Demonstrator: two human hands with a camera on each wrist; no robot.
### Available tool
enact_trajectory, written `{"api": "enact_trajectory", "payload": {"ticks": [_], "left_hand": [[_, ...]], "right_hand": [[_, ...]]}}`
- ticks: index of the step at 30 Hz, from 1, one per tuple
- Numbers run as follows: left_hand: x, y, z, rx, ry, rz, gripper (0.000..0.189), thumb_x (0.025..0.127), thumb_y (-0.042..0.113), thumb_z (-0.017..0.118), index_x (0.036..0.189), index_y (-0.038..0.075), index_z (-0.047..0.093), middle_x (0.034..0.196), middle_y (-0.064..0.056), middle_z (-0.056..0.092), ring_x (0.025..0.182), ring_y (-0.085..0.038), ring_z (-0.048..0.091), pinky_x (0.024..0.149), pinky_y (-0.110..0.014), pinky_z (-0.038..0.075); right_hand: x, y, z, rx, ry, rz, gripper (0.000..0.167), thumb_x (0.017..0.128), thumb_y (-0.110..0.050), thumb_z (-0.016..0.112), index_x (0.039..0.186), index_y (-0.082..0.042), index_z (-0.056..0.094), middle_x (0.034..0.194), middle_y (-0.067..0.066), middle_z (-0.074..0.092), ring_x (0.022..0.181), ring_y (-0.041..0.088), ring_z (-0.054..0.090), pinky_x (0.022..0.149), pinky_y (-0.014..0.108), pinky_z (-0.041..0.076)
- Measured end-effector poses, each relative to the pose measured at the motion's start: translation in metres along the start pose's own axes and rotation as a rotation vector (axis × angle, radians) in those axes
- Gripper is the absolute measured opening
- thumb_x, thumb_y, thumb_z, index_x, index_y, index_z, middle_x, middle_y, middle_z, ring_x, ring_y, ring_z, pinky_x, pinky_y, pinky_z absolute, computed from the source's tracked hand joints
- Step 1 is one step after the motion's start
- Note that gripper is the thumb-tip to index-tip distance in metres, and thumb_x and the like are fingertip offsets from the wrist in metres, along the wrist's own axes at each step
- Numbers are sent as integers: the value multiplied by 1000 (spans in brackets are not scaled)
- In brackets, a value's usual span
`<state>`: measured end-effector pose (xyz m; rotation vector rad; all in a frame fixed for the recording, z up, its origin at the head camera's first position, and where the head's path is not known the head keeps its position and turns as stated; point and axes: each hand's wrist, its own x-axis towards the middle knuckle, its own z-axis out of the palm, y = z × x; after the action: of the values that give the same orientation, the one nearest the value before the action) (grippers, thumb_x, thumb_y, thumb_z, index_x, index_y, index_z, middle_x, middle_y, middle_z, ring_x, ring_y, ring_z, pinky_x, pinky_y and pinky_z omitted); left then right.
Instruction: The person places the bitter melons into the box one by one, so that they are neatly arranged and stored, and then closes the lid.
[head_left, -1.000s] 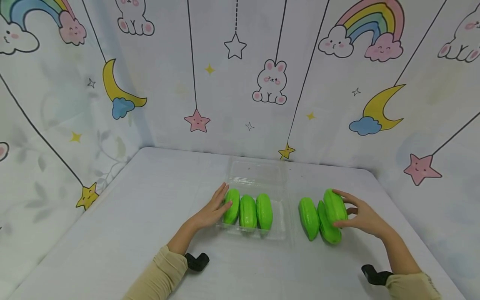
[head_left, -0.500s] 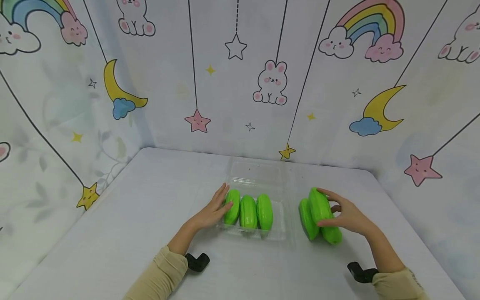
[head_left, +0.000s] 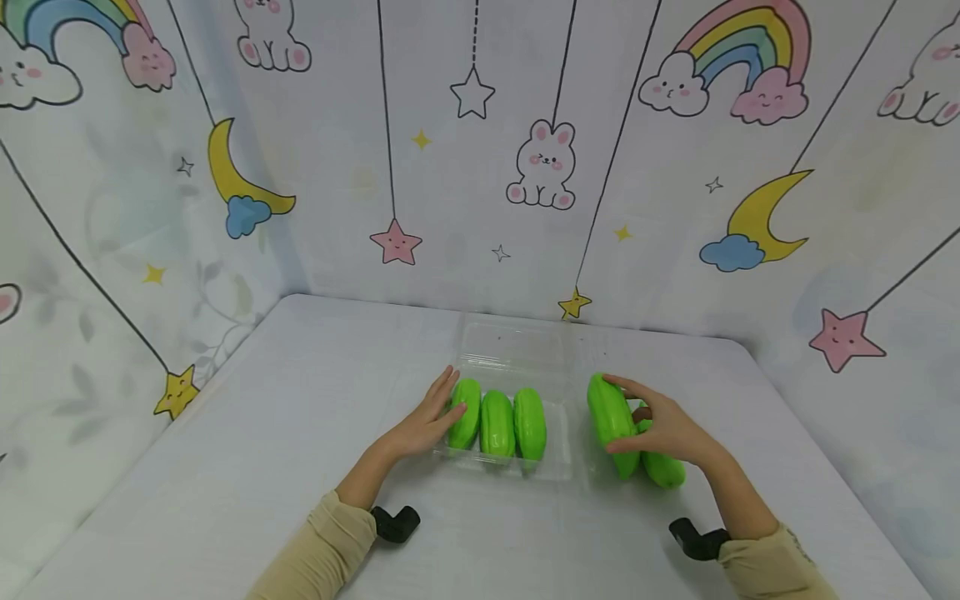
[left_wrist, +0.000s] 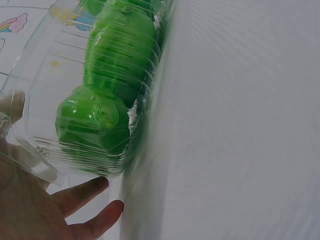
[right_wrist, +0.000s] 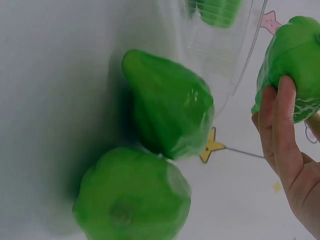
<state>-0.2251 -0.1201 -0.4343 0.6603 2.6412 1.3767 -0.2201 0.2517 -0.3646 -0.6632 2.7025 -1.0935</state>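
Observation:
My right hand [head_left: 670, 427] holds a bright green, elongated gourd [head_left: 607, 407] between thumb and fingers, raised above the table. The gourd is ridged and glossy, seemingly wrapped in clear film. Two similar gourds lie below it, one tapered [right_wrist: 167, 102] and one with its round end facing the camera [right_wrist: 132, 197]. My left hand [head_left: 422, 427] rests at the left wall of a clear plastic box [head_left: 557, 437], fingers extended along the outside and thumb over the rim. Three green gourds stand side by side in the box, including a middle one [head_left: 497, 423].
The box's clear lid [head_left: 513, 343] lies folded back behind it. The right part of the box holds no gourd. White cloth covers the table [head_left: 315, 358], and a cartoon-printed backdrop [head_left: 450, 183] rises behind it.
My right hand has carried the held gourd leftward, from above the rightmost loose gourd to over the left one, toward the box. The left hand and the box have stayed put.

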Motion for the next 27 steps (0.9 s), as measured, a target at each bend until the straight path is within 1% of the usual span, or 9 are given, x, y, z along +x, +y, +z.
{"api": "enact_trajectory", "payload": {"ticks": [5, 8, 13, 21, 25, 27], "left_hand": [[0, 0, 0, -4, -7, -7, 65, 99, 39, 35, 148, 11, 3, 153, -9, -7, 138, -30, 0, 105, -56, 13], [1, -1, 0, 6, -8, -19, 65, 99, 40, 35, 148, 13, 3, 153, -7, -7, 138, -28, 0, 106, -54, 13], [1, -2, 0, 11, -6, -20, 65, 98, 40, 35, 148, 14, 3, 153, -6, -6, 138, -27, 0, 106, -53, 13], [1, -3, 0, 14, -10, -17, 65, 98, 41, 35, 148, 14, 2, 153, -5, -7, 138, -27, -1, 106, -54, 13], [1, -2, 0, 15, -11, -21, 65, 98, 40, 35, 148, 15, 2, 153, -6, -7, 138, -27, 0, 106, -54, 13], [1, -1, 0, 11, -3, -13, 65, 99, 39, 36, 148, 13, 3, 153, -9, -6, 138, -29, 0, 106, -55, 13]], "right_hand": [[4, -6, 7, 34, -12, 18, 92, 67, -27, 83, 143, -20, 31, 132, 22, 38, 92, 23, 59, 69, 33, 47], [6, -9, 10, 45, -20, 5, 92, 67, -24, 83, 143, -20, 31, 132, 23, 37, 92, 24, 59, 69, 34, 47], [10, -12, 16, 64, -30, -26, 91, 67, -21, 83, 143, -18, 32, 131, 24, 38, 90, 24, 59, 69, 36, 47], [18, -14, 25, 39, -35, -49, 93, 65, -27, 84, 142, -17, 32, 130, 22, 41, 87, 21, 59, 70, 35, 48], [22, -16, 30, -11, -19, -44, 93, 64, -29, 84, 142, -17, 34, 127, 19, 45, 83, 17, 60, 68, 35, 46], [24, -17, 33, -35, -12, -46, 93, 63, -29, 84, 141, -18, 35, 125, 17, 46, 81, 16, 60, 67, 34, 46]]}}
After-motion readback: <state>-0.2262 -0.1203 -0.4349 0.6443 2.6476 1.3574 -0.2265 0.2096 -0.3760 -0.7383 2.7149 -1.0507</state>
